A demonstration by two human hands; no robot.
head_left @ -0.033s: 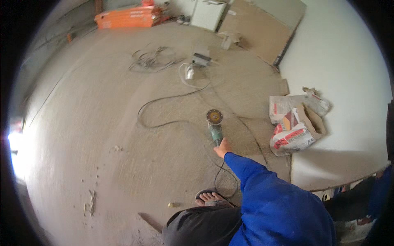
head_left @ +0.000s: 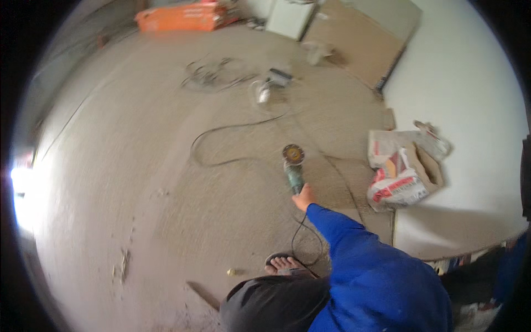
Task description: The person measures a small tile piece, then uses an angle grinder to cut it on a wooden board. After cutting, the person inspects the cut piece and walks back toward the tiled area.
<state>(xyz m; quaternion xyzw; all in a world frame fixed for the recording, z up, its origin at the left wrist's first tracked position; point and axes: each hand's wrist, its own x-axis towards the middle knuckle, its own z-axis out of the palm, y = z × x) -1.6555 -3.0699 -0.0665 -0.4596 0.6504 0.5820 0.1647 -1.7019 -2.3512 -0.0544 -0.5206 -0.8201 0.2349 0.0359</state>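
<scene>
My right hand (head_left: 303,197) is closed around the rear of a green angle grinder (head_left: 295,177). The arm in its blue sleeve (head_left: 345,232) reaches out from the lower right. At the grinder's far end, a round brown disc (head_left: 293,154) shows its flat face; I cannot tell whether it is spinning. A dark power cord (head_left: 293,240) leaves the tool near my hand and loops down by a bare-toed foot in a sandal (head_left: 281,264). My left hand is out of view.
Torn paper sacks (head_left: 406,171) lie against the white wall at right. Cables (head_left: 218,74) coil on the dusty floor ahead, near a grey boxy object (head_left: 280,77). Boards (head_left: 354,41) and an orange case (head_left: 180,18) stand farther off. A wood strip (head_left: 203,295) lies by the knee.
The whole view has shifted slightly, so the floor and sacks appear a little farther right. My right hand keeps its hold on the angle grinder.
</scene>
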